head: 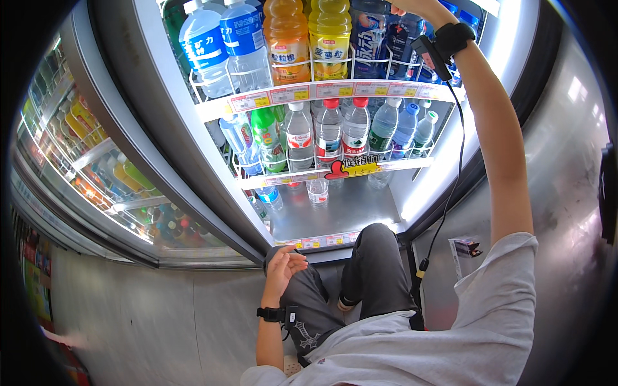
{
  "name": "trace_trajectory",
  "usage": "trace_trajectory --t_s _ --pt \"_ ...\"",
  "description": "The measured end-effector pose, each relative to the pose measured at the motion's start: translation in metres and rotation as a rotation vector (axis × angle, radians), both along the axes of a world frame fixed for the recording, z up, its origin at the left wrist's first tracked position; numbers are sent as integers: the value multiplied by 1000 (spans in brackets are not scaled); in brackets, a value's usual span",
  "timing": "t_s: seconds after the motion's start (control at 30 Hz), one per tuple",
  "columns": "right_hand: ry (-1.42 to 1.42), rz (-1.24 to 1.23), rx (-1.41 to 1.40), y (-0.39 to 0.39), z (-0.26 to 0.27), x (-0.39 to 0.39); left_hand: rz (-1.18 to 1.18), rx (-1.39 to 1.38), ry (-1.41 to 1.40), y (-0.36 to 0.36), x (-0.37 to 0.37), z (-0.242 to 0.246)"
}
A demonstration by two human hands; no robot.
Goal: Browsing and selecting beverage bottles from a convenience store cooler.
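My right hand (414, 6) reaches up to the top edge of the view, over the dark-blue sports drink bottles (369, 41) on the upper shelf of a lit drinks cooler. Most of its fingers are cut off by the picture's edge, so whether it holds anything cannot be told. My left hand (286, 264) is empty above my left knee, its fingers apart and slightly bent. Left of the sports drinks stand a yellow juice bottle (330, 41), an orange juice bottle (287, 43) and large water bottles with blue labels (244, 34).
Clear water bottles (329, 130) and a green bottle (267, 137) fill the second shelf, behind a wire rail. A few bottles stand on the cooler's metal floor (352, 207). A glass cooler door (145, 183) is at the left. A cable (458, 159) hangs from my right wrist.
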State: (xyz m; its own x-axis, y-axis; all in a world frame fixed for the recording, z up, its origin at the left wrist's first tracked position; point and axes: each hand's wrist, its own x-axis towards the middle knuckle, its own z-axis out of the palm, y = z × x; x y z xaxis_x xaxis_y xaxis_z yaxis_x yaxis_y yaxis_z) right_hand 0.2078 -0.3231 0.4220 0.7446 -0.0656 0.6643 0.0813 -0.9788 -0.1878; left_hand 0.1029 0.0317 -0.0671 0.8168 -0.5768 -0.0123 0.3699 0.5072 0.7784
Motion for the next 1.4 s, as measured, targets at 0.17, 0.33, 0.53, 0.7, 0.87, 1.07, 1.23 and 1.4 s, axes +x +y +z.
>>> trace_trajectory --t_s 0.17,0.33,0.53,0.7,0.87,1.07,1.23,1.4 --pt "31 47 146 3 -4 -7 16 23 -13 -2 -1 1" --pt "-237 -233 -321 13 -24 16 13 83 -42 -5 -2 3" --pt "5 -116 82 4 -14 10 23 97 -34 -5 -4 4" --pt "50 79 235 0 -14 5 0 83 -9 -9 -3 7" --pt "216 306 327 -13 -11 -1 29 125 -40 -11 -2 5" --pt "-182 355 338 -1 -47 -21 45 170 -50 -9 -5 4" --pt "-730 129 157 -77 -151 -86 84 173 -40 -10 -7 5" --pt "-311 -345 741 -112 -245 -103 53 141 -17 -9 -5 6"
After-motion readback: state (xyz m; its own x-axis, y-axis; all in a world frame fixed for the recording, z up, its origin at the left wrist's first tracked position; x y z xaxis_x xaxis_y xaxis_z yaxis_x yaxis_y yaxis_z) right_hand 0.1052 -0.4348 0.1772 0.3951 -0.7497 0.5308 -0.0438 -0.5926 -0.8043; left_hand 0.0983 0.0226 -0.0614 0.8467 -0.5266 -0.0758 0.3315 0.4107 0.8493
